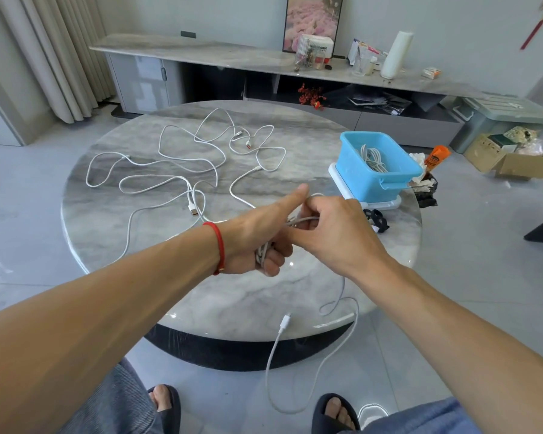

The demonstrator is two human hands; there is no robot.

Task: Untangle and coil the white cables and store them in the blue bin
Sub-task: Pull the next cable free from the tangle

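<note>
Two hands meet over the table [176, 277]: the left hand [257, 236] grips a coil [264, 250] of white cable in curled fingers, thumb out, and the right hand [333, 227] pinches a strand at it. Loose cables [182, 158] sprawl beyond. More lie in the bin [378, 180], far right.

- Round marble table [226, 296], grey-veined, on a dark base.
- Loose white cables [182, 164] sprawled in tangled loops over its far left half.
- White tray [386, 204] at the right edge, carrying a blue bin [370, 180].
- Small black item [377, 220] just beside the tray.
</note>
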